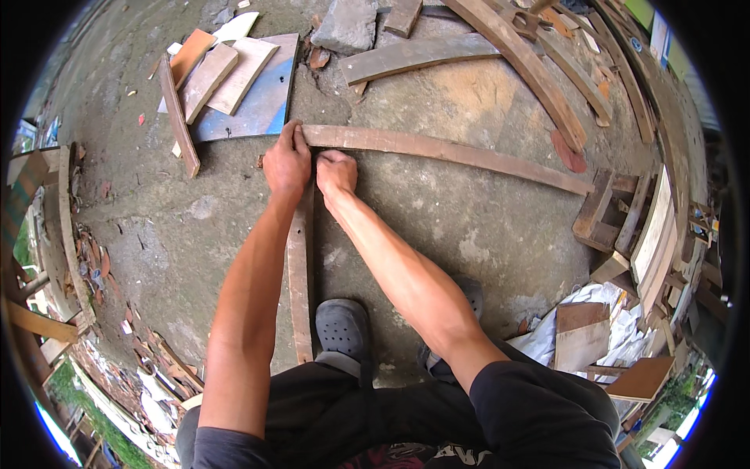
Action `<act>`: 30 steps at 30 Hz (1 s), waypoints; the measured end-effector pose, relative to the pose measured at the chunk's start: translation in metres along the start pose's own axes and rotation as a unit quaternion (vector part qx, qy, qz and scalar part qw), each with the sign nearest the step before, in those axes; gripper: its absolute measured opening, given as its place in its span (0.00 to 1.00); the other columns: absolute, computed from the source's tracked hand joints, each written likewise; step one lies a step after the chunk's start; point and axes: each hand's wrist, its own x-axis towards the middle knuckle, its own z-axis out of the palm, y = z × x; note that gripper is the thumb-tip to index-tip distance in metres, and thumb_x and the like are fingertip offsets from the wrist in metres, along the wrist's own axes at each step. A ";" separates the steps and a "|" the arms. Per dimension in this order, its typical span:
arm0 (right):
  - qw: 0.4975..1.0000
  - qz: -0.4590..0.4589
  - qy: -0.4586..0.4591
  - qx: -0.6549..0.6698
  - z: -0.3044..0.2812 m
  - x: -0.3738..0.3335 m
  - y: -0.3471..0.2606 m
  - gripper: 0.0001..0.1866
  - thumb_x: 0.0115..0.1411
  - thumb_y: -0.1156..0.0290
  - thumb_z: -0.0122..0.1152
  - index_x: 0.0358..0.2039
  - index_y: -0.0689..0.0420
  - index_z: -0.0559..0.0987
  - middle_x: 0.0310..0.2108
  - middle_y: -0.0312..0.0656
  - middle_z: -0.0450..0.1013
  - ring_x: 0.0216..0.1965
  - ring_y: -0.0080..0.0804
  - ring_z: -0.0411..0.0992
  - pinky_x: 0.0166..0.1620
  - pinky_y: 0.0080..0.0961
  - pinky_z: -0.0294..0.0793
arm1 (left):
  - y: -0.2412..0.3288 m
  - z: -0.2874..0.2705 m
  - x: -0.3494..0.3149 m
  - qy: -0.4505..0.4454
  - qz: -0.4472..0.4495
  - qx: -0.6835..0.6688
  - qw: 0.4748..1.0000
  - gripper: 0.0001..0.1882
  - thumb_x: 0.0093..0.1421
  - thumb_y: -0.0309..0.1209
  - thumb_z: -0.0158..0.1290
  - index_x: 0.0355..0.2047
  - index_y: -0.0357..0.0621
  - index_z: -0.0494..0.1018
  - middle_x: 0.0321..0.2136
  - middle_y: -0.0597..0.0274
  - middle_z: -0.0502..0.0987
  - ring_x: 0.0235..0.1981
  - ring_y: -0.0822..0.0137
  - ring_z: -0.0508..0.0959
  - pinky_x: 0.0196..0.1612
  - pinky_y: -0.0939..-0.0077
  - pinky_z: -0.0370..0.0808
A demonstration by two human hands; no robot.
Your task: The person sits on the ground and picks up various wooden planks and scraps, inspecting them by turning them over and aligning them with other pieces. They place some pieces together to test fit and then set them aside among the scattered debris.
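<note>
Two long wooden strips meet at a corner in front of me. One wooden strip [437, 148] stretches to the right across the ground, and the other wooden strip [300, 289] runs back toward my feet. At the corner, my left hand [287, 162] is closed, its thumb and fingers pinching the end of the right-going strip. My right hand [337, 170] sits just inside the corner, close under that strip, its fingers curled in. What those fingers hold, if anything, is hidden.
A blue-and-white board [262, 98] with loose wood pieces lies ahead on the left. Grey stone [344, 27] and several long timbers [519, 66] lie at the far side. A small wooden frame [613, 207] touches the strip's right end. My shoe [342, 332] stands beside the near strip.
</note>
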 end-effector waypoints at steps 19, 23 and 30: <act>0.999 0.046 -0.020 -0.006 -0.014 -0.010 -0.008 0.11 0.58 0.71 0.58 0.36 0.61 0.84 0.29 0.48 0.79 0.29 0.36 0.78 0.34 0.31 0.77 | 0.002 0.002 0.001 0.002 0.014 -0.001 1.000 0.14 0.67 0.43 0.45 0.47 0.61 0.76 0.28 0.43 0.80 0.31 0.40 0.80 0.37 0.47 0.76; 0.996 -0.006 0.012 -0.089 -0.004 -0.007 -0.007 0.10 0.56 0.74 0.58 0.35 0.64 0.84 0.24 0.40 0.79 0.23 0.28 0.74 0.28 0.27 0.74 | 0.000 -0.003 0.000 -0.023 -0.019 0.001 1.000 0.14 0.67 0.44 0.44 0.47 0.61 0.76 0.32 0.44 0.80 0.34 0.39 0.80 0.39 0.48 0.76; 1.000 -0.013 -0.004 -0.017 -0.001 0.000 0.001 0.09 0.56 0.76 0.57 0.34 0.64 0.84 0.19 0.37 0.75 0.20 0.23 0.69 0.24 0.25 0.70 | -0.001 -0.001 0.001 -0.002 0.005 0.008 1.000 0.14 0.67 0.43 0.45 0.47 0.61 0.77 0.28 0.42 0.80 0.31 0.40 0.80 0.36 0.47 0.76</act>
